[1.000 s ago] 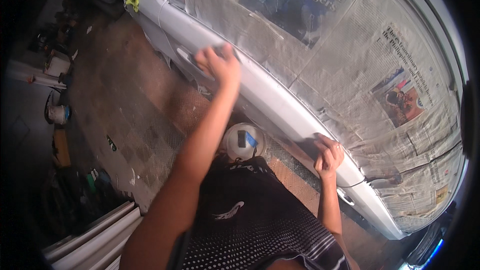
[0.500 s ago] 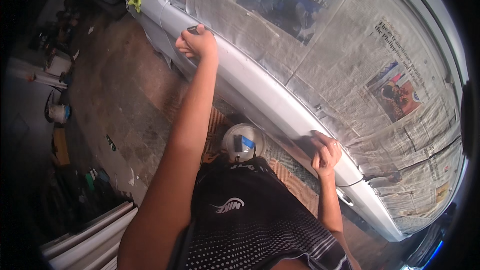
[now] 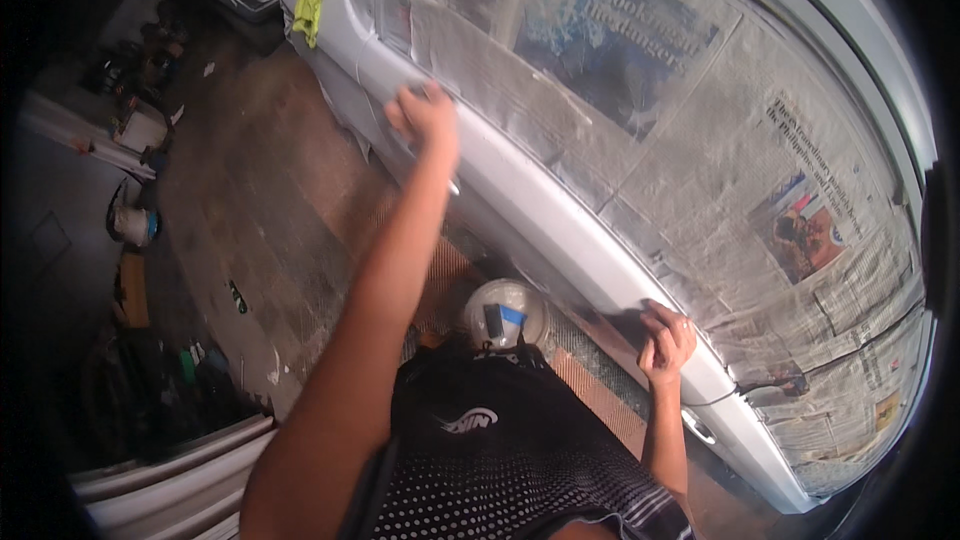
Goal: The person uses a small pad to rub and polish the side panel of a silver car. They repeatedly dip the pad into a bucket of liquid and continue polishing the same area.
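Stretching from eleven o'clock to five, the pale car door (image 3: 575, 230) has the left hand (image 3: 426, 122) at eleven and right hand (image 3: 667, 344) at four, both curled; I can't tell if they clamp anything. Newspaper (image 3: 690, 200) is already up at two; what's left doesn't show.

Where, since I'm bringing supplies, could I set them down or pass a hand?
Widest: the floor between the left arm and the clutter at far left, apart from small litter. A hand could pass along the pale car panel between the left hand and right hand. Crowded: around the tub, between the black shirt and the panel.
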